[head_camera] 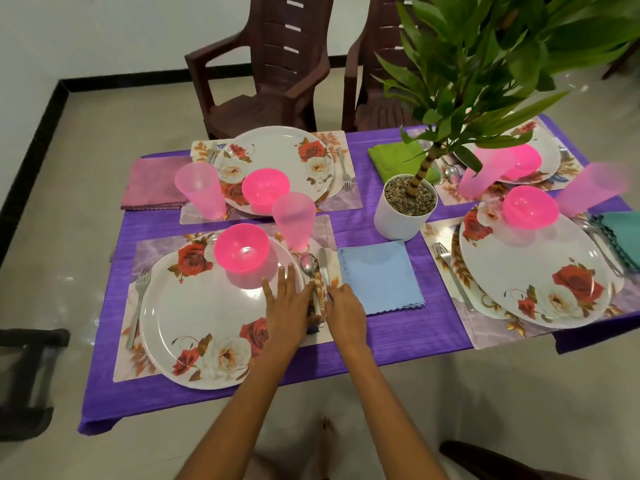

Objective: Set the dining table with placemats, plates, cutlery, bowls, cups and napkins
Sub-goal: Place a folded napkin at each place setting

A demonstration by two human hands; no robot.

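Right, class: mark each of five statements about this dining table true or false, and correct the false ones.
1. A pink bowl sits on the nearest plate. True.
2. The fork lies right of that plate. False: it lies to its left.
3. The blue napkin lies flat on the purple tablecloth. True.
4. The potted plant stands on a plate. False: it stands on the tablecloth.
5. Both hands are at the spoon and knife. True: left hand, right hand.
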